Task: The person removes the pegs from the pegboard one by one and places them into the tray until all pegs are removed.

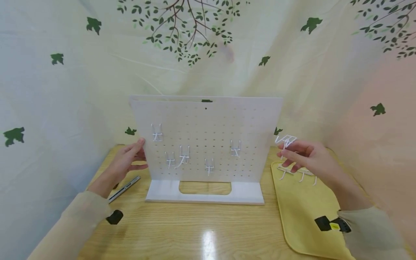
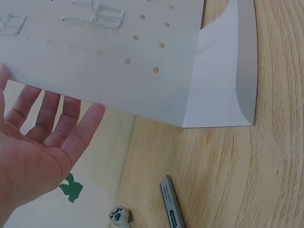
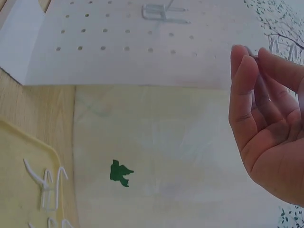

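Note:
A white pegboard [image 1: 221, 122] stands upright on its base, with several white wire hooks hung on its face, among them a hook [image 1: 184, 155] left of centre. My left hand [image 1: 128, 159] grips the board's left edge; in the left wrist view its fingers [image 2: 71, 114] reach behind that edge. To the right of the board, my right hand [image 1: 305, 153] pinches another white wire hook [image 1: 286, 140] between thumb and fingers, held in the air above a yellow tray [image 1: 305, 216]. The fingers mostly hide this hook in the right wrist view.
More white hooks [image 1: 300, 172] lie at the tray's far end. A grey utility knife [image 1: 125, 188] rests on the wooden table [image 1: 182, 231] near my left forearm, beside a small round-ended object [image 2: 118, 214]. A leaf-printed cloth [image 1: 208, 79] hangs behind.

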Motion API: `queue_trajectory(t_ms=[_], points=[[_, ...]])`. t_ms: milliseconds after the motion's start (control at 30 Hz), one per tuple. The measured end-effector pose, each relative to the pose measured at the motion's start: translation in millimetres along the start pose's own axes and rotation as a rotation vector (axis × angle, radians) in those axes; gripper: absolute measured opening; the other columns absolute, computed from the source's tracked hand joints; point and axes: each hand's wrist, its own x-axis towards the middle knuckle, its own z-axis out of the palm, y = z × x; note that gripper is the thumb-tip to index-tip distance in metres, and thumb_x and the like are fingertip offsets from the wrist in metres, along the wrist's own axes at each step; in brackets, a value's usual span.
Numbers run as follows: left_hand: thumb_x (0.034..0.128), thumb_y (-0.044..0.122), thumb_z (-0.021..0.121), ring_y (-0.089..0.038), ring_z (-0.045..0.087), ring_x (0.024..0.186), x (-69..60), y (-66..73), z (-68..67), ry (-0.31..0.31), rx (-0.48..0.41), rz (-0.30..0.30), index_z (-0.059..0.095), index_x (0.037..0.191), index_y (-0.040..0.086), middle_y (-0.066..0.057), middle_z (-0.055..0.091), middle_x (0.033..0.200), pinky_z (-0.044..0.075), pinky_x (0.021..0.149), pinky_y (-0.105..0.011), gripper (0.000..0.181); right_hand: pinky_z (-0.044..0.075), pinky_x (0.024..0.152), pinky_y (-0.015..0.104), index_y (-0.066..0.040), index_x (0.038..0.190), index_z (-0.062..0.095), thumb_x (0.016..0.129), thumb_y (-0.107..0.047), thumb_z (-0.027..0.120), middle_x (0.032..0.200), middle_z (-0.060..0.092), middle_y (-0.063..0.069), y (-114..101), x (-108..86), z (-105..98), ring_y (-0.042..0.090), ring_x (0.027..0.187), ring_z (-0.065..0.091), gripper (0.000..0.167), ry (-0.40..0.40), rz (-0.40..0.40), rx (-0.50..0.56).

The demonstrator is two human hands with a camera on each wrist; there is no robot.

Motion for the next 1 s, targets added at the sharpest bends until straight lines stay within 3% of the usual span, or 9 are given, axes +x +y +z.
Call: queue_trajectory(t_ms=[233, 433, 700, 1000], points=[[0.0992, 0.067, 0.044, -0.030, 0.063, 0.108, -0.5, -0.6, 2.5, -0.009, 0.010, 0.020, 0.056, 0.128, 0.000, -0.022, 0.059, 0.122, 0.059, 0.087, -0.043, 0.074, 0.061, 0.060, 0.036, -0.007, 0.115, 0.070, 0.102, -0.005, 0.061, 0.103, 0.076, 0.002, 33, -15.4, -18, 0.023, 0.080, 0.074, 0.016, 0.005, 0.062, 0.037], [0.1010, 0.064, 0.044, -0.032, 0.064, 0.108, -0.6, 0.8, 3.3, -0.024, -0.010, 0.035, 0.056, 0.128, -0.003, -0.024, 0.059, 0.121, 0.059, 0.088, -0.045, 0.073, 0.062, 0.066, 0.037, -0.011, 0.119, 0.068, 0.104, -0.015, 0.059, 0.103, 0.074, -0.002, 73, -26.6, -30, 0.023, 0.084, 0.072, 0.018, -0.022, 0.210, 0.026], [0.1011, 0.064, 0.043, -0.032, 0.063, 0.108, 1.3, 0.9, 2.4, -0.023, -0.004, 0.029, 0.055, 0.130, -0.002, -0.023, 0.059, 0.122, 0.059, 0.088, -0.045, 0.073, 0.061, 0.072, 0.041, 0.011, 0.132, 0.052, 0.104, -0.024, 0.062, 0.107, 0.072, 0.008, 126, -37.2, -32, 0.030, 0.089, 0.072, 0.046, -0.065, 0.413, 0.019], [0.1004, 0.065, 0.043, -0.033, 0.063, 0.110, 0.8, -1.7, -3.1, -0.028, -0.005, 0.035, 0.054, 0.131, -0.001, -0.022, 0.059, 0.124, 0.059, 0.087, -0.042, 0.074, 0.061, 0.066, 0.036, 0.015, 0.131, 0.047, 0.102, -0.019, 0.065, 0.098, 0.072, 0.007, 148, -40.1, -21, 0.021, 0.078, 0.072, 0.048, -0.100, 0.512, 0.058]])
